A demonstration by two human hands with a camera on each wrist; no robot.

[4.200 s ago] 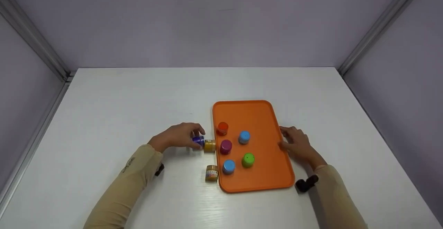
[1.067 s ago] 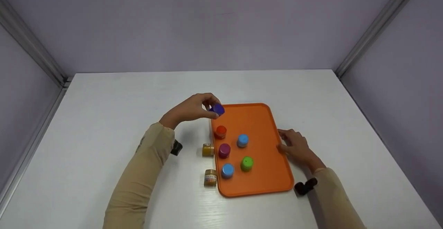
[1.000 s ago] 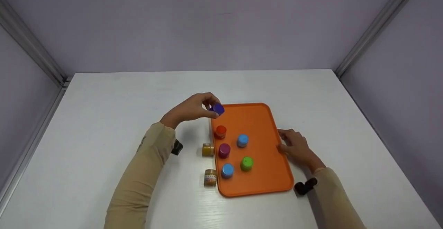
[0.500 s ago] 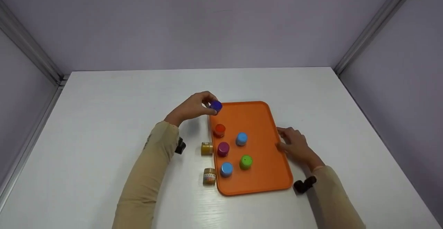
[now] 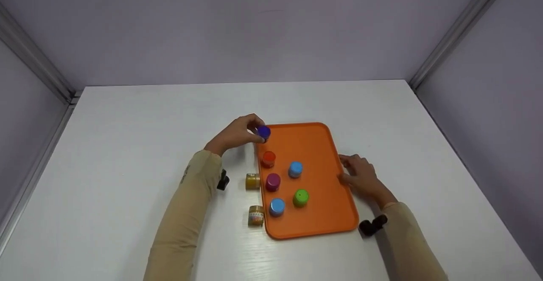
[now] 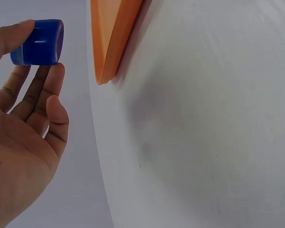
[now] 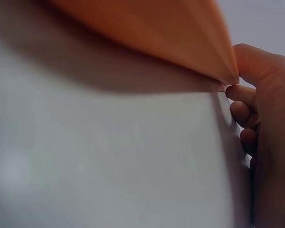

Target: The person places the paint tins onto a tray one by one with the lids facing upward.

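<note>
Fingers of the left hand [image 5: 234, 134] stayed pinched on the blue-capped jar [image 5: 263, 132], thumb on top and fingertips [image 6: 51, 76] under it. Over the last second the jar had sunk a little and now hung just above the far left corner of the orange tray [image 5: 322, 145], so setting it down looked close. Right of those fingers, five jars stood on the tray; two brown jars lay on the table nearer the person. The right hand [image 5: 359, 177] stayed on the tray's right rim, thumb over the edge, fingers curled beneath.
</note>
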